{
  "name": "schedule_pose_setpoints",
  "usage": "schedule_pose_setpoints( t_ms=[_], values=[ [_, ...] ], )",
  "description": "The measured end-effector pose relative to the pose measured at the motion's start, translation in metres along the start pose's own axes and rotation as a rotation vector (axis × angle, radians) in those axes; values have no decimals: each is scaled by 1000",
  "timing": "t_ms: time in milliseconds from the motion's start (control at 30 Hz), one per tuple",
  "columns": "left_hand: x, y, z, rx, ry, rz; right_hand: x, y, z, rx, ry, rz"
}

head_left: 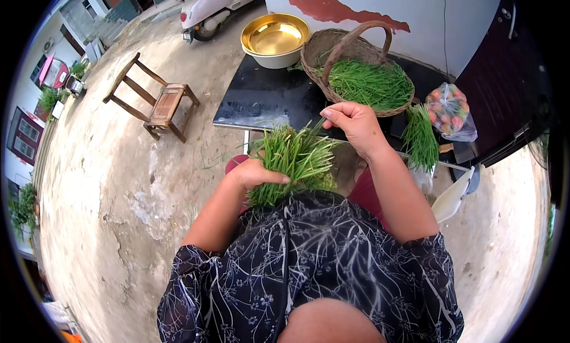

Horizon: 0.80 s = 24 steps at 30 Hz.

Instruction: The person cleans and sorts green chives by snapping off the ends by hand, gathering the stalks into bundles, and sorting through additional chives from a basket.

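Left hand: the left hand [255, 174] has its grip closed around a thick bunch of long green stalks [297, 156], thumb laid across them
Right hand: the right hand [357, 126] has its grip pinched shut, thumb against finger, on a thin green stalk [324, 121] just above the bunch
Held bunch: in front of the person's patterned black top [285, 254], near the close edge of the tabletop [261, 96], cut ends and blades fanning out toward the right
Basket: a woven basket [314, 49] with an arched handle rests on the tabletop beyond the right hand, loose greens [368, 81] spread inside it
Basins: a shiny gold basin [276, 33] sits in a white basin [276, 61] at the tabletop's far left corner, beside the basket
Right side: a second bunch of greens [421, 138] hangs over the tabletop's close edge; just beside it is a clear bag [449, 111] of round red and green items
Surroundings: a wooden chair [170, 102] stands on the ground to the left, a pale scooter [211, 10] farther back
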<state>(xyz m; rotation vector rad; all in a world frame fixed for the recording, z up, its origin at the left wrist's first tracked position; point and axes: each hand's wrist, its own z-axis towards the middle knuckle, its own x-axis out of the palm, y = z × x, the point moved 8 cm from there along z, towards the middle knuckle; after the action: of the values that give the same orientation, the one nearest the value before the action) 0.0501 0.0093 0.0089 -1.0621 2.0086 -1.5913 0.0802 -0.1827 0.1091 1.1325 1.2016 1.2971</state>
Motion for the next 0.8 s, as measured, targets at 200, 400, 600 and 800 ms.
schedule_pose_setpoints(
  t_ms=[200, 400, 600, 800],
  values=[
    [-8, -2, -5, 39, -56, -51, -111, 6, -13, -292, -675, 125],
    [-16, -10, -9, 120, -108, -32, -90, -111, -20, 333, 210, -880],
    [1, -33, -17, -10, -143, 225, -28, -44, -12, 186, -38, -46],
    [5, -28, -6, 92, -87, 376, 20, -15, -15, 122, 181, -372]
  ],
)
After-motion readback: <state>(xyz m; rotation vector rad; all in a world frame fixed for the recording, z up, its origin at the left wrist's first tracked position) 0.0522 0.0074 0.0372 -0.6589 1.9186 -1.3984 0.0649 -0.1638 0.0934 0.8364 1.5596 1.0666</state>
